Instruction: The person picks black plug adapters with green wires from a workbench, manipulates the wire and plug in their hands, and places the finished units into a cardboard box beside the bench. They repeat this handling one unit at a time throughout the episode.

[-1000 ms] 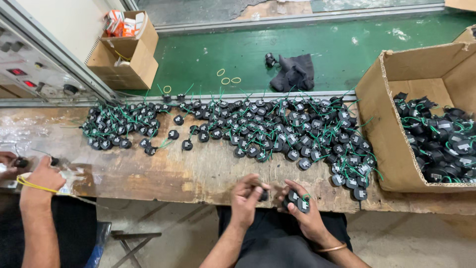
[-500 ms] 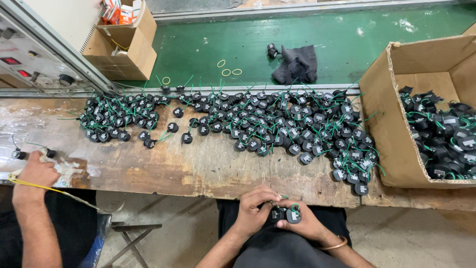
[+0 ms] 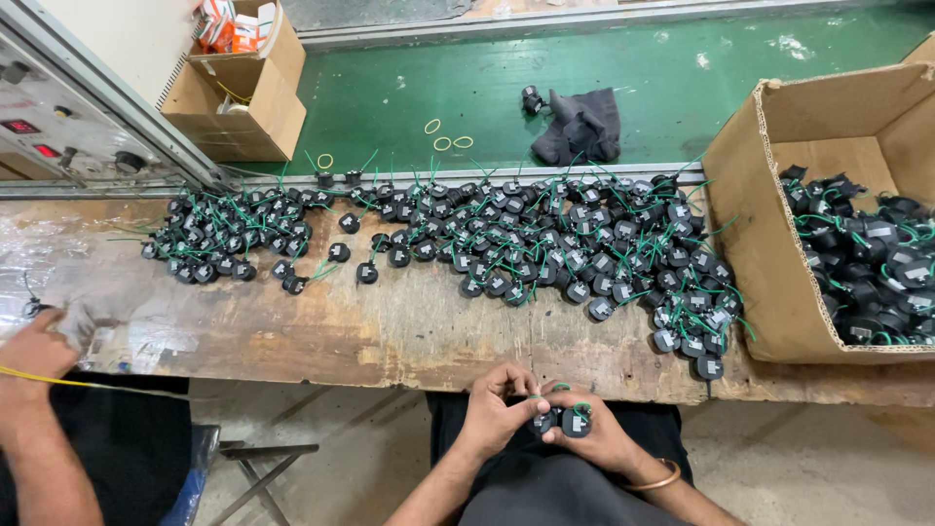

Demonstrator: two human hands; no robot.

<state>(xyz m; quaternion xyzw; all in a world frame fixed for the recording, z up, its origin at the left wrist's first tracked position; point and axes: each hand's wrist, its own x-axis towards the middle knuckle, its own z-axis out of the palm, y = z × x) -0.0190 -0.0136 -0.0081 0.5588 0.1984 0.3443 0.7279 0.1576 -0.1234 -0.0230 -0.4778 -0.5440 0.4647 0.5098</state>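
Note:
Over my lap, just below the workbench edge, my left hand (image 3: 495, 409) and my right hand (image 3: 594, 435) meet around two small round black parts with green wires (image 3: 562, 420). The left fingers pinch one part and the right hand grips the other. A long heap of the same black parts (image 3: 545, 239) lies spread along the worn wooden workbench (image 3: 390, 326) in front of me.
An open cardboard box (image 3: 779, 282) at the right holds more black parts. A green belt (image 3: 438, 78) runs behind, with a dark cloth (image 3: 582, 125), rubber bands (image 3: 443, 136) and a small box (image 3: 243, 88). Another person's hand (image 3: 34, 351) works at the left.
My hands have drawn back from the bench edge down over my lap, bringing the black parts together between them. The other person's hand stays at the left.

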